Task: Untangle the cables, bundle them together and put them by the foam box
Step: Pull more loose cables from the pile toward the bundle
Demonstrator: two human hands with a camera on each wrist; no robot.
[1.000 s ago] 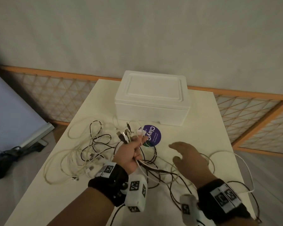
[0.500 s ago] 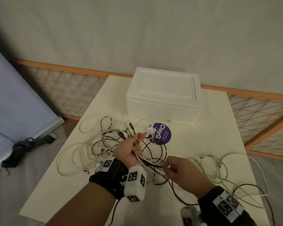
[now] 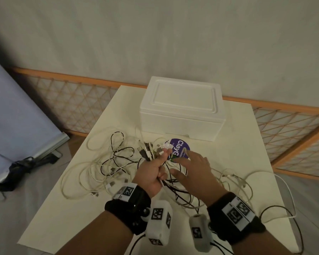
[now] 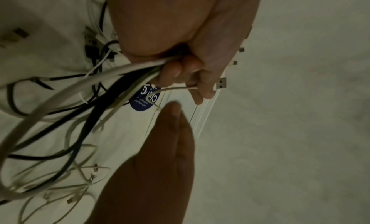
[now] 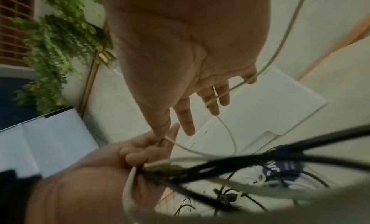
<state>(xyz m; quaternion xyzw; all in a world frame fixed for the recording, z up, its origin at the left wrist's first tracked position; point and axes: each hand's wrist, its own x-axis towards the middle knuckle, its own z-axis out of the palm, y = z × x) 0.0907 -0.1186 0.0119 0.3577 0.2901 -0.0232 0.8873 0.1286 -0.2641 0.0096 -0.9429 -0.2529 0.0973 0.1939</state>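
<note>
**Left hand grips a sheaf of cable ends; right hand spread beside it**

The left hand (image 3: 151,173) is closed in a fist round a bunch of cables (image 3: 107,162), black and white together, above the middle of the table (image 3: 66,214). The gathered plug ends (image 3: 147,150) stick out past the thumb and forefinger and point away from the person, fanned toward the foam box (image 3: 182,109). In the left wrist view a metal USB plug (image 4: 221,83) juts beyond the curled fingers (image 4: 180,72), while the cable bodies leave the heel of the fist and trail back toward the person.

The right hand (image 3: 193,172) is open, its fingers spread and nearly straight, palm down, just to the right of the left fist. The right wrist view shows a thin white cable (image 5: 236,88) crossing the fingers (image 5: 185,116); whether any finger hooks it cannot be told, and none visibly curls round it.

Loose runs of cable lie in sprawling loops on the table to the left of the fist and to the right of the right hand, reaching the table's near right edge. The tangle as a whole stretches across the table from left to right.

The foam box sits lid on at the far side of the table, its long side running left to right. A round purple sticker (image 3: 179,148) lies on the table just in front of the box, partly covered by the hands.
</note>
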